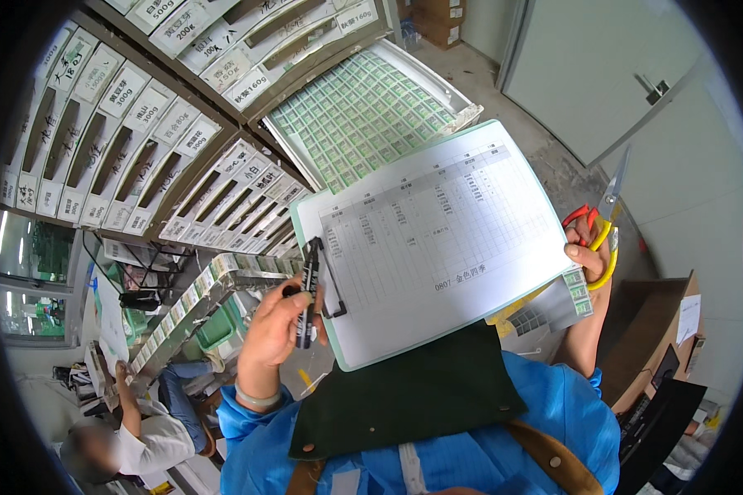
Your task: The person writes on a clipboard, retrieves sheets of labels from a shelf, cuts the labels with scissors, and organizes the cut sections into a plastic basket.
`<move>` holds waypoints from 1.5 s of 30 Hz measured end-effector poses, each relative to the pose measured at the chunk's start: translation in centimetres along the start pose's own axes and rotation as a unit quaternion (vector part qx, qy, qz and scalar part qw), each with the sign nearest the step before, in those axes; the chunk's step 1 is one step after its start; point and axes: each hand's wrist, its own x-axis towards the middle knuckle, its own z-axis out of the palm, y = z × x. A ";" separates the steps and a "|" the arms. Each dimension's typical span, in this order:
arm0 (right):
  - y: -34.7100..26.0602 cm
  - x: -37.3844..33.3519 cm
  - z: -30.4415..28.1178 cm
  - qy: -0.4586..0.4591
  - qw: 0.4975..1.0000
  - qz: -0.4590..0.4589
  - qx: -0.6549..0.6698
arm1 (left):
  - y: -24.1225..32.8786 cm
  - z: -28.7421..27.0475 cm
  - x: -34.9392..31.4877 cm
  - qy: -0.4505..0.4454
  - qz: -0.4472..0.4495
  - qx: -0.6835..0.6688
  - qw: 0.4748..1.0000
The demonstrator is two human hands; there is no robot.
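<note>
A clipboard [348, 351] with a pale green edge is held up in front of me, slightly tilted. On it lies a white printed sheet [470, 247] with a table. My left hand [281, 323] grips a black marker [308, 297] at the clipboard's left side, by its black clip [335, 285]. At the opposite edge, my right hand [590, 262] is closed on the clipboard's edge and on scissors [608, 202] with red and yellow handles, blades pointing up. A strip of green labels [576, 290] hangs under that hand; how it is held is hidden.
Ahead, an open drawer [468, 118] holds sheets of green labels [363, 115]. Labelled drawers [99, 124] fill the cabinet at left. Another person [153, 437] sits at lower left, beside a long label-covered rack [198, 305]. A brown desk [648, 330] stands at right, below a white door [611, 74].
</note>
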 end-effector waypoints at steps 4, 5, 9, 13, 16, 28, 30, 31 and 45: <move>0.5 -0.6 0.1 0.016 1.000 0.010 -0.016 | -0.7 0.0 0.0 -0.010 -0.006 0.015 1.000; 0.5 -0.8 0.1 0.017 1.000 0.015 -0.017 | -0.9 -0.5 0.0 -0.018 -0.004 0.006 1.000; -0.1 -0.5 0.9 0.007 0.999 0.012 -0.035 | -0.7 0.0 0.5 0.030 0.046 -0.004 0.999; 0.0 -0.3 0.7 -0.013 0.999 0.027 -0.023 | -0.7 0.3 0.7 0.059 0.079 -0.012 0.995; -0.5 0.6 0.4 -0.052 0.998 0.013 -0.017 | -0.1 0.7 0.4 0.093 0.101 -0.021 0.990; -7.2 13.7 8.3 -0.184 0.875 -0.123 -0.430 | -0.2 -0.6 0.6 0.086 0.075 -0.028 0.993; -6.8 15.7 10.4 -0.213 0.799 -0.152 -0.541 | -0.4 -0.5 0.4 0.083 0.085 -0.026 0.993; -6.4 16.4 11.8 -0.214 0.767 -0.167 -0.582 | -0.5 -0.5 0.3 0.084 0.089 -0.027 0.992; -1.3 21.9 14.9 -0.302 0.847 0.018 -0.436 | -0.9 0.2 0.3 0.094 0.088 -0.027 0.991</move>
